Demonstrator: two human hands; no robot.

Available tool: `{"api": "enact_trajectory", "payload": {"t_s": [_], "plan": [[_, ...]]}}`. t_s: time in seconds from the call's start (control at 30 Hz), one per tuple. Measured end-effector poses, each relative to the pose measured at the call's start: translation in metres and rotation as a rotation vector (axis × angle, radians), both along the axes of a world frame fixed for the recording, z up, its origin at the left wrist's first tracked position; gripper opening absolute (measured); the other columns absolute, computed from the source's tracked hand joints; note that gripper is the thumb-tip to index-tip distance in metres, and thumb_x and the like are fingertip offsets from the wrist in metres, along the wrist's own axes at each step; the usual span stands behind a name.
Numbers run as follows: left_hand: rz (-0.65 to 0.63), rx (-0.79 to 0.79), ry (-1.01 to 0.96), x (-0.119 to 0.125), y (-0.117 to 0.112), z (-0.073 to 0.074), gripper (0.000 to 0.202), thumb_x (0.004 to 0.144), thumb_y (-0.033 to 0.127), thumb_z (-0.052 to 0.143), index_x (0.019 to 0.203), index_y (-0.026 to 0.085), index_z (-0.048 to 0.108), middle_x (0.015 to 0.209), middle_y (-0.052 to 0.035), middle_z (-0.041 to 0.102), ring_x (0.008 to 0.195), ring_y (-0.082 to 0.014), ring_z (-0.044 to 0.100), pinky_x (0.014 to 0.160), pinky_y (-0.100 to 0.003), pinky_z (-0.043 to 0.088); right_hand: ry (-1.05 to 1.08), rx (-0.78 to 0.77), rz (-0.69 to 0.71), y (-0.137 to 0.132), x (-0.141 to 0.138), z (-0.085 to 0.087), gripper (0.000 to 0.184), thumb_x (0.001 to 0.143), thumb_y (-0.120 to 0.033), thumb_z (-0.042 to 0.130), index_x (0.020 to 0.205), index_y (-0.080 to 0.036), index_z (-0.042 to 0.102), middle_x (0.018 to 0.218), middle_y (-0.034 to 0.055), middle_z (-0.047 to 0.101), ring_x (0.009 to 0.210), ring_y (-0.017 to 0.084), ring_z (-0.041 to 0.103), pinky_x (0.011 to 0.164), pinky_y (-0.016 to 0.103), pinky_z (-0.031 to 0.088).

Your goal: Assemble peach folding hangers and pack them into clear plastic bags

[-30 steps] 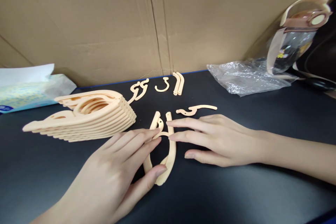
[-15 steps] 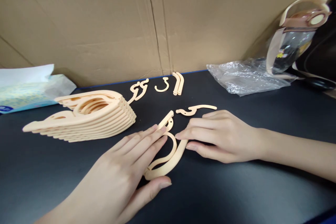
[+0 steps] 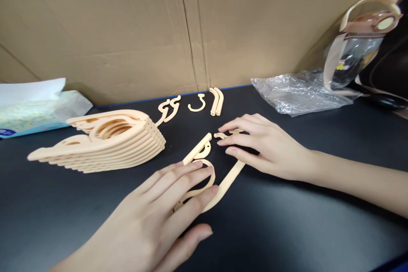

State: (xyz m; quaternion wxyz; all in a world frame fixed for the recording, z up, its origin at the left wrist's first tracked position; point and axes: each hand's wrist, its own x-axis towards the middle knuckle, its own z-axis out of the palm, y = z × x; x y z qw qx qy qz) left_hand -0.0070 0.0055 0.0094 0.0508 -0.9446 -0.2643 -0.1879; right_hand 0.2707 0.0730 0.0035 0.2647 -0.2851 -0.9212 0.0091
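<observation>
My left hand (image 3: 165,204) lies over a beige plastic hanger piece with a ring-shaped curve (image 3: 214,174), fingers apart. A curved hanger arm (image 3: 229,182) rests on the dark table, one end near my left fingertips and the other partly under my right hand (image 3: 270,146). That hand is open above a small wavy hanger piece (image 3: 220,135) and hides most of it; whether the fingers touch it I cannot tell. A straight bar (image 3: 198,148) points away beyond my left fingers.
A stack of beige hanger pieces (image 3: 127,148) stands at left, near a tissue pack (image 3: 32,110). Farther back lie two wavy pieces (image 3: 172,109), a hook (image 3: 201,103) and two short bars (image 3: 216,102). Clear plastic wrap (image 3: 302,93) and a bottle (image 3: 360,55) are at right, before cardboard (image 3: 127,29).
The curved arm has shifted right, away from the ring-shaped curve. My right hand has moved off it, up to the small wavy piece. My left fingers have spread and slid slightly right.
</observation>
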Motion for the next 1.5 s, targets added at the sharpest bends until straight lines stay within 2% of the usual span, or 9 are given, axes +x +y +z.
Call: {"api": "enact_trajectory", "payload": {"t_s": [0.13, 0.4, 0.53, 0.67, 0.77, 0.9, 1.1, 1.33, 1.5], "plan": [[-0.027, -0.013, 0.023, 0.0002, 0.0048, 0.0034, 0.027, 0.105, 0.017, 0.054, 0.129, 0.019, 0.065, 0.136, -0.0036, 0.069, 0.139, -0.015, 0.052, 0.124, -0.025, 0.032, -0.033, -0.08, -0.06, 0.0003, -0.0004, -0.0027, 0.027, 0.107, -0.027, 0.054, 0.11, -0.018, 0.08, 0.121, 0.0095, 0.078, 0.11, 0.024, 0.07, 0.101, 0.044, 0.047], [-0.018, 0.0, 0.049, -0.0031, 0.0061, 0.0, 0.032, 0.102, 0.007, 0.051, 0.129, 0.019, 0.063, 0.141, -0.0038, 0.063, 0.142, -0.0167, 0.045, 0.124, -0.027, 0.027, -0.06, -0.067, -0.15, 0.0029, 0.0001, -0.0022, 0.025, 0.105, -0.021, 0.055, 0.101, -0.015, 0.079, 0.105, 0.0078, 0.078, 0.095, 0.023, 0.069, 0.095, 0.043, 0.045], [-0.004, 0.0, 0.055, -0.0043, 0.0071, -0.0019, 0.036, 0.101, 0.006, 0.051, 0.134, 0.019, 0.061, 0.139, -0.0051, 0.062, 0.142, -0.0179, 0.044, 0.124, -0.029, 0.025, -0.07, -0.078, -0.19, 0.0044, 0.0011, -0.0027, 0.022, 0.104, -0.019, 0.056, 0.097, -0.016, 0.076, 0.104, 0.0075, 0.077, 0.096, 0.024, 0.068, 0.095, 0.043, 0.043], [0.019, 0.043, 0.052, -0.0024, 0.0076, -0.0007, 0.031, 0.102, 0.007, 0.05, 0.129, 0.017, 0.062, 0.132, -0.0068, 0.065, 0.138, -0.0207, 0.047, 0.121, -0.032, 0.027, -0.074, -0.086, -0.196, 0.0058, 0.0017, -0.0038, 0.016, 0.102, -0.017, 0.058, 0.093, -0.018, 0.071, 0.102, 0.005, 0.076, 0.095, 0.022, 0.066, 0.095, 0.041, 0.042], [0.047, 0.097, 0.048, -0.0006, 0.0078, -0.0002, 0.025, 0.103, 0.011, 0.049, 0.123, 0.015, 0.064, 0.123, -0.0081, 0.069, 0.133, -0.0245, 0.05, 0.116, -0.036, 0.031, -0.074, -0.082, -0.194, 0.0056, 0.0014, -0.0039, 0.015, 0.102, -0.017, 0.058, 0.093, -0.02, 0.069, 0.099, 0.0042, 0.075, 0.093, 0.022, 0.065, 0.094, 0.04, 0.042], [0.096, 0.136, 0.037, 0.002, 0.0076, -0.0009, 0.024, 0.105, 0.015, 0.047, 0.121, 0.012, 0.065, 0.124, -0.0112, 0.07, 0.124, -0.0272, 0.056, 0.106, -0.038, 0.037, -0.038, -0.112, -0.21, 0.0047, 0.0, -0.003, 0.009, 0.102, -0.017, 0.06, 0.097, -0.019, 0.067, 0.091, 0.0024, 0.072, 0.088, 0.021, 0.064, 0.093, 0.039, 0.043], [0.068, 0.071, 0.014, 0.0037, 0.0072, 0.0, 0.023, 0.103, 0.015, 0.051, 0.12, 0.016, 0.066, 0.116, -0.006, 0.073, 0.106, -0.0234, 0.066, 0.093, -0.036, 0.044, -0.068, -0.08, -0.157, 0.0039, -0.0008, -0.0027, 0.016, 0.106, -0.019, 0.053, 0.105, -0.017, 0.069, 0.102, 0.0065, 0.075, 0.097, 0.023, 0.067, 0.096, 0.041, 0.043], [0.074, 0.041, 0.077, -0.0023, 0.0071, -0.0017, 0.026, 0.103, 0.021, 0.053, 0.127, 0.018, 0.062, 0.123, -0.0059, 0.071, 0.115, -0.0256, 0.063, 0.095, -0.037, 0.044, -0.065, -0.048, -0.073, 0.0029, -0.0003, -0.0012, 0.028, 0.108, -0.015, 0.046, 0.104, -0.016, 0.073, 0.104, 0.0074, 0.073, 0.099, 0.023, 0.066, 0.097, 0.041, 0.044], [0.08, 0.05, 0.065, 0.0006, 0.0062, -0.001, 0.023, 0.105, 0.021, 0.05, 0.124, 0.019, 0.062, 0.121, -0.0058, 0.072, 0.113, -0.0251, 0.064, 0.092, -0.037, 0.046, -0.061, -0.056, -0.044, 0.0014, -0.0002, -0.001, 0.032, 0.11, -0.017, 0.04, 0.1, -0.017, 0.071, 0.097, 0.0073, 0.071, 0.09, 0.021, 0.068, 0.083, 0.036, 0.05]]}}
